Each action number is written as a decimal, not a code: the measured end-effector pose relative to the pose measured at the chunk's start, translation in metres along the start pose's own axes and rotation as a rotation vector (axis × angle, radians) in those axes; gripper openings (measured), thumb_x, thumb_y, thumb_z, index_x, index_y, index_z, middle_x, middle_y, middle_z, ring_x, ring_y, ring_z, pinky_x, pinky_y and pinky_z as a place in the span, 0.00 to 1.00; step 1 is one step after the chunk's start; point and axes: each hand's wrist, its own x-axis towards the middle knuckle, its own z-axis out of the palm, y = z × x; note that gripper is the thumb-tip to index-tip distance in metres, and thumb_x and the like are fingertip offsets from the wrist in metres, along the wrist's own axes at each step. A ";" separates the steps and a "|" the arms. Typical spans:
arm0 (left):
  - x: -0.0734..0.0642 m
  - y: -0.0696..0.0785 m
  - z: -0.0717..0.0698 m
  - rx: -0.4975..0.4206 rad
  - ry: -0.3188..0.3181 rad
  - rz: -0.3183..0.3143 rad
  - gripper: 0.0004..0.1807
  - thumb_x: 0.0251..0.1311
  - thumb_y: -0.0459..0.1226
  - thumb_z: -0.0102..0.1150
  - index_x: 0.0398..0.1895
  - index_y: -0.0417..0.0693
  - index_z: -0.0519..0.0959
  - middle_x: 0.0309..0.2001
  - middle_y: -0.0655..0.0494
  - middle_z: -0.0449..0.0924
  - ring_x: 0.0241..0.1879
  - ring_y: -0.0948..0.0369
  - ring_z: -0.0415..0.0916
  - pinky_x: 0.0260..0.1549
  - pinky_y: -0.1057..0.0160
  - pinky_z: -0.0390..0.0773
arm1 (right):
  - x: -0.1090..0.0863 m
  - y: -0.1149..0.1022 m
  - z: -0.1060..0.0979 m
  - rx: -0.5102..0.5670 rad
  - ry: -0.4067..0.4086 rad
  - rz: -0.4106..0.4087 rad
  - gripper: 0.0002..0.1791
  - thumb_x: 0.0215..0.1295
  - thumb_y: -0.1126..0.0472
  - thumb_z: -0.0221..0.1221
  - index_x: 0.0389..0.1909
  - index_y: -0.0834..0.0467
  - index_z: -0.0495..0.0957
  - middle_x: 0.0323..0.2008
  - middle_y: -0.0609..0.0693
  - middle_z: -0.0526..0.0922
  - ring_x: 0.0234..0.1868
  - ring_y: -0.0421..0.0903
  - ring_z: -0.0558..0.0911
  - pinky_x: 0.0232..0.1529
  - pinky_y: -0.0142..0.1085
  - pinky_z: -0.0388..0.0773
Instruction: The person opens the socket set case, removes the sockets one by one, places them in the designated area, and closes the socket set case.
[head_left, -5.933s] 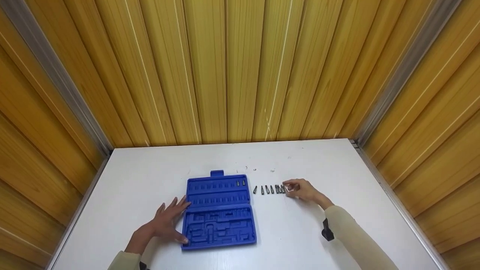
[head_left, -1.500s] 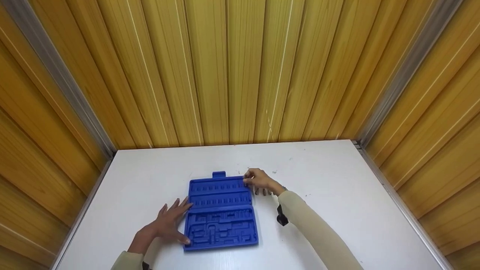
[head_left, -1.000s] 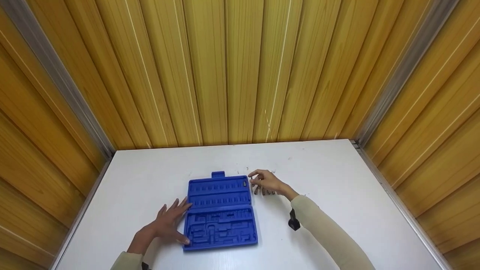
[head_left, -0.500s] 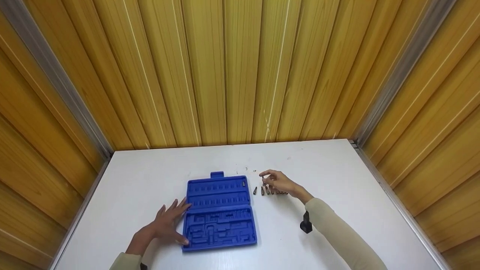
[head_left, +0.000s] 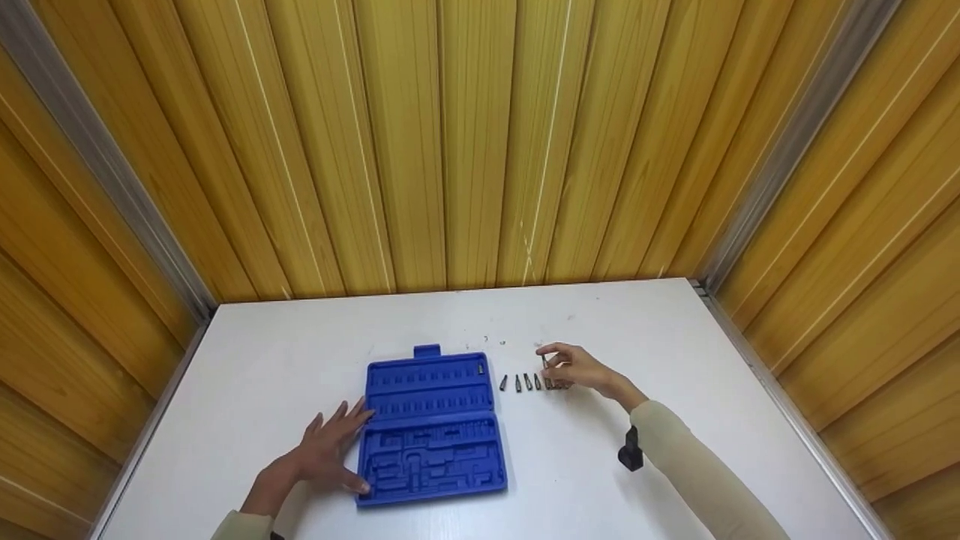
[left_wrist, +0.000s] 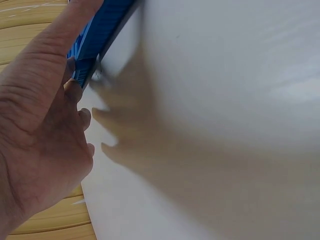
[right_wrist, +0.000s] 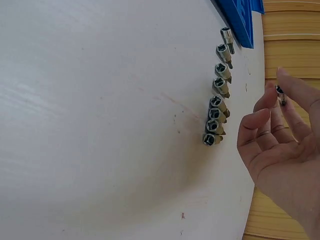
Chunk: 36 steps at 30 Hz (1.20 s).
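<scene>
The blue tool case (head_left: pixel 427 417) lies unfolded on the white table, its moulded slots facing up. One bit socket (head_left: pixel 481 369) sits at the right end of its top row. My left hand (head_left: pixel 319 456) rests spread against the case's left side, thumb at the lower left corner, fingertips along the edge. Between thumb and index finger my right hand (head_left: pixel 585 373) pinches another bit socket (right_wrist: pixel 281 95), raised just behind the right part of a row of several bit sockets (head_left: pixel 528 382). In the head view the hand partly hides that row's right end; the right wrist view shows it whole.
The white table (head_left: pixel 300 337) reaches back to a yellow wood-patterned wall (head_left: pixel 480 150), with similar walls at both sides. Small dark specks (head_left: pixel 502 343) lie behind the row of sockets. A latch tab (head_left: pixel 427 350) sticks out from the case's far edge.
Two sockets sat in the case's top row; one is left there. My right hand has taken one out and carried it right, over toward the row. My left hand has stayed on the case.
</scene>
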 end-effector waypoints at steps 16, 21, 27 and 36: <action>0.000 -0.002 0.000 0.005 0.009 0.008 0.71 0.33 0.54 0.86 0.81 0.41 0.53 0.83 0.38 0.41 0.80 0.30 0.33 0.70 0.22 0.28 | -0.016 0.027 -0.025 -0.098 0.071 -0.027 0.25 0.70 0.66 0.62 0.65 0.70 0.73 0.45 0.63 0.82 0.32 0.41 0.76 0.29 0.28 0.74; 0.000 -0.001 0.000 0.006 0.012 0.009 0.71 0.33 0.54 0.86 0.80 0.40 0.54 0.83 0.38 0.42 0.80 0.30 0.33 0.70 0.22 0.28 | -0.019 0.039 -0.028 -0.165 0.106 -0.037 0.24 0.67 0.69 0.62 0.63 0.70 0.76 0.45 0.65 0.82 0.35 0.43 0.76 0.33 0.28 0.73; 0.000 -0.001 -0.001 0.001 0.005 0.008 0.72 0.33 0.54 0.86 0.81 0.40 0.53 0.83 0.37 0.41 0.80 0.30 0.32 0.70 0.22 0.28 | -0.020 0.048 -0.026 -0.254 0.125 -0.052 0.23 0.64 0.71 0.64 0.61 0.70 0.78 0.45 0.65 0.84 0.42 0.45 0.78 0.42 0.30 0.75; 0.001 0.000 0.000 0.024 0.003 -0.009 0.71 0.34 0.55 0.85 0.81 0.42 0.53 0.83 0.38 0.42 0.80 0.31 0.33 0.71 0.22 0.29 | -0.019 0.051 -0.018 -0.338 0.134 -0.091 0.22 0.62 0.69 0.68 0.57 0.69 0.80 0.44 0.63 0.85 0.44 0.51 0.80 0.45 0.35 0.76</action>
